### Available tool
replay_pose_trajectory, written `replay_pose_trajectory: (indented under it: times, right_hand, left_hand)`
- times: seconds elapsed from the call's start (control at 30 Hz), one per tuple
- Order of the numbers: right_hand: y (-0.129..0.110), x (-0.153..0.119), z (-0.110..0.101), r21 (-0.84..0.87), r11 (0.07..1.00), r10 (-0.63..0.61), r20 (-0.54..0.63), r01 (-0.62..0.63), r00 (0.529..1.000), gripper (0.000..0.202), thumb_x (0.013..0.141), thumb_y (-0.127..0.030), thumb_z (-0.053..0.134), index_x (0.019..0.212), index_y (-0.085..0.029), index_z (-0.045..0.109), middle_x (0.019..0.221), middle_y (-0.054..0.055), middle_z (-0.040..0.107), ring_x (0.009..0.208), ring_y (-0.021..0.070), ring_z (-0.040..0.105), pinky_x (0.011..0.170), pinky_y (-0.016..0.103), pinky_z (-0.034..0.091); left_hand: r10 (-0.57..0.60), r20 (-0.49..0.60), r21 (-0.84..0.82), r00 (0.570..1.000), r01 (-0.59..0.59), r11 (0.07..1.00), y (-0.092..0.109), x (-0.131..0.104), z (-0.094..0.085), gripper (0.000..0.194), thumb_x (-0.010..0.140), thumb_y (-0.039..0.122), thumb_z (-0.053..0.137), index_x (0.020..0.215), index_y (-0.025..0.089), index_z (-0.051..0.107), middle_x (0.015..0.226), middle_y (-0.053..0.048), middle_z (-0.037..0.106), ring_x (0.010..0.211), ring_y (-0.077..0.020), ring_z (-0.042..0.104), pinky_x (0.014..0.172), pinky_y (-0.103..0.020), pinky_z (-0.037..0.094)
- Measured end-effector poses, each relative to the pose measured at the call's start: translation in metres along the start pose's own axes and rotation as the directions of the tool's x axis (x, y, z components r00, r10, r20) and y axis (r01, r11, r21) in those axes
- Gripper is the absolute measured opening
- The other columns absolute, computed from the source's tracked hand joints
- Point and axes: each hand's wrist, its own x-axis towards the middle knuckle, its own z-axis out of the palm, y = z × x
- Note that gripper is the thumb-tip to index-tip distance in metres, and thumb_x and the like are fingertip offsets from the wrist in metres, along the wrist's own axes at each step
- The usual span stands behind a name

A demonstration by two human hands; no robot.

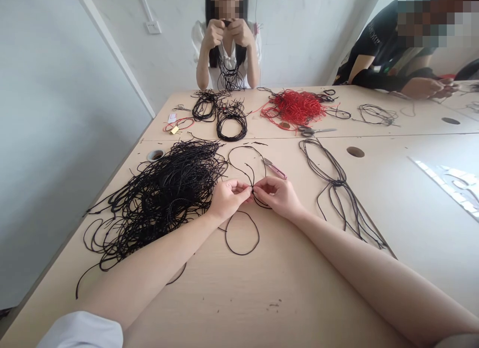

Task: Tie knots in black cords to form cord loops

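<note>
My left hand point(232, 196) and my right hand point(276, 194) meet over the table, each pinching a thin black cord point(258, 227) close to a small knot between the fingertips. One loop of the cord hangs toward me on the tabletop, and another curves away beyond my fingers. Just past my right hand lie thread snips point(275, 167) with a pink handle. A large tangled heap of black cords point(168, 188) is beside my left hand. To the right rests a bundle of black cords point(339, 183) tied at its middle.
Across the table point(239, 298) a person point(228, 54) holds black cords; another person point(396, 54) works at far right. Farther back are coiled black cords point(232, 137), a red cord heap point(297, 107), scissors point(309, 132) and a tape roll point(155, 155). A cable hole point(355, 152) opens at right.
</note>
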Motion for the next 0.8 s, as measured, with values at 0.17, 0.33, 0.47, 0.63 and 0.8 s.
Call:
replay_pose_trajectory:
  times: [0.17, 0.33, 0.47, 0.63, 0.8]
  right_hand:
    - [0.0014, 0.0010, -0.0007, 0.022, 1.000, 0.006, 0.033, -0.007, 0.999, 0.017, 0.082, -0.033, 0.057, 0.079, -0.017, 0.061, 0.068, 0.001, 0.058, 0.058, 0.0112, 0.047, 0.052, 0.025, 0.037]
    - [0.0056, 0.0028, -0.0035, 0.161, 0.983, 0.064, 0.143, -0.087, 0.988, 0.017, 0.084, -0.034, 0.055, 0.080, -0.018, 0.055, 0.064, -0.002, 0.052, 0.056, 0.0100, 0.043, 0.050, 0.023, 0.032]
    - [0.0049, 0.0046, -0.0056, 0.266, 0.955, 0.069, 0.234, -0.132, 0.970, 0.019, 0.084, -0.036, 0.054, 0.079, -0.018, 0.052, 0.063, -0.002, 0.049, 0.057, 0.0102, 0.042, 0.051, 0.024, 0.032]
    - [0.0041, 0.0061, -0.0066, 0.310, 0.939, 0.065, 0.274, -0.152, 0.960, 0.021, 0.085, -0.037, 0.053, 0.077, -0.018, 0.050, 0.062, -0.003, 0.047, 0.055, 0.0098, 0.041, 0.051, 0.024, 0.031]
    - [0.0049, 0.0068, -0.0057, 0.345, 0.924, 0.064, 0.291, -0.167, 0.955, 0.023, 0.086, -0.039, 0.053, 0.076, -0.019, 0.049, 0.061, -0.003, 0.047, 0.054, 0.0098, 0.040, 0.051, 0.024, 0.033]
  left_hand:
    - [0.017, 0.020, 0.015, 1.000, -0.018, 1.000, -0.0012, -0.0002, 0.0000, 0.022, 0.073, 0.033, 0.070, 0.078, 0.013, 0.066, 0.070, -0.006, 0.071, 0.061, -0.0176, 0.068, 0.058, -0.027, 0.056]
    - [0.001, 0.073, 0.000, 0.997, -0.001, 1.000, 0.0035, -0.0009, 0.0002, 0.023, 0.073, 0.033, 0.070, 0.080, 0.012, 0.065, 0.072, -0.007, 0.071, 0.060, -0.0167, 0.068, 0.057, -0.027, 0.056]
    - [-0.015, 0.117, -0.021, 0.993, 0.018, 1.000, 0.0054, -0.0008, -0.0002, 0.025, 0.074, 0.034, 0.070, 0.081, 0.010, 0.065, 0.071, -0.008, 0.071, 0.060, -0.0162, 0.068, 0.057, -0.026, 0.056]
    - [0.018, 0.115, -0.014, 0.993, -0.017, 1.000, 0.0025, -0.0008, -0.0011, 0.025, 0.076, 0.035, 0.068, 0.084, 0.011, 0.067, 0.079, -0.010, 0.073, 0.063, -0.0158, 0.069, 0.060, -0.025, 0.057]
    - [0.063, 0.051, 0.034, 0.997, -0.065, 0.997, 0.0019, -0.0018, -0.0006, 0.023, 0.075, 0.035, 0.068, 0.082, 0.013, 0.070, 0.078, -0.008, 0.073, 0.063, -0.0168, 0.068, 0.060, -0.027, 0.057]
